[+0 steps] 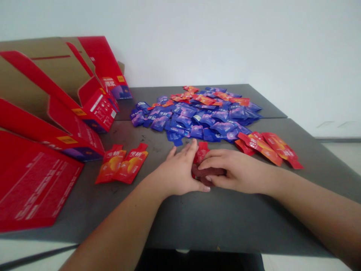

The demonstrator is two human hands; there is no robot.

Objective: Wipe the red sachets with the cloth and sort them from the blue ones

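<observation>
Both hands meet at the middle of the dark grey table [225, 218]. My left hand [177, 171] lies with fingers stretched forward, its thumb against a small stack of red pouches [202, 151]. My right hand [235, 171] is closed around the same stack from the right, fingers curled over its dark red edge. Behind the hands spreads a big pile of blue pouches [197, 116] mixed with several orange-red ones. Two red-orange pouches [122, 163] lie flat to the left of my left hand.
Several red-orange pouches [267, 146] lie to the right of the pile. Open red and brown cardboard boxes [56, 94] stand and lie at the left, with a flat red carton [34, 188] at the near left corner. A white wall rises behind the table.
</observation>
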